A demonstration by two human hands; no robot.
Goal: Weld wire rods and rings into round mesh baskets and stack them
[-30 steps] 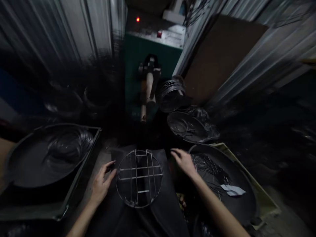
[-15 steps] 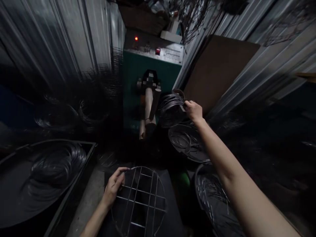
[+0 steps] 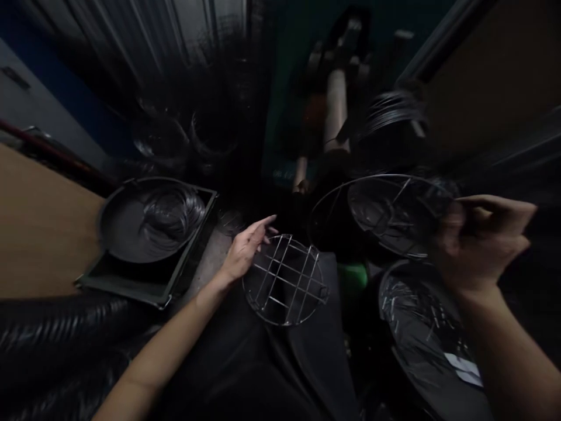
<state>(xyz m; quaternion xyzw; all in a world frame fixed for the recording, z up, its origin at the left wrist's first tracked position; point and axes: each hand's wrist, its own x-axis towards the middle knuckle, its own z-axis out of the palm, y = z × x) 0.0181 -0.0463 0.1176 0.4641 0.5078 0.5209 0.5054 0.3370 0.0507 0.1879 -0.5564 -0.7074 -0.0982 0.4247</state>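
Observation:
A round wire grid (image 3: 284,280) lies on my lap, on dark cloth. My left hand (image 3: 245,251) rests on its left rim with the fingers stretched out. My right hand (image 3: 482,242) is blurred and closed in a pinch on a large thin wire ring (image 3: 333,193), held in the air above the grid's far right. Behind the ring stands a coil of wire rings (image 3: 390,114) next to a green machine with a pale cylinder (image 3: 335,105).
A dark pan with wire rings (image 3: 151,219) sits in a tray at the left, beside a brown board (image 3: 39,228). A pan of short wire pieces (image 3: 421,327) is at the lower right, another pan (image 3: 394,213) behind it. Corrugated metal walls surround.
My right hand has come back from the coil near the machine, now holding one wire ring. The view has tilted down and left. My left hand stays at the grid's rim.

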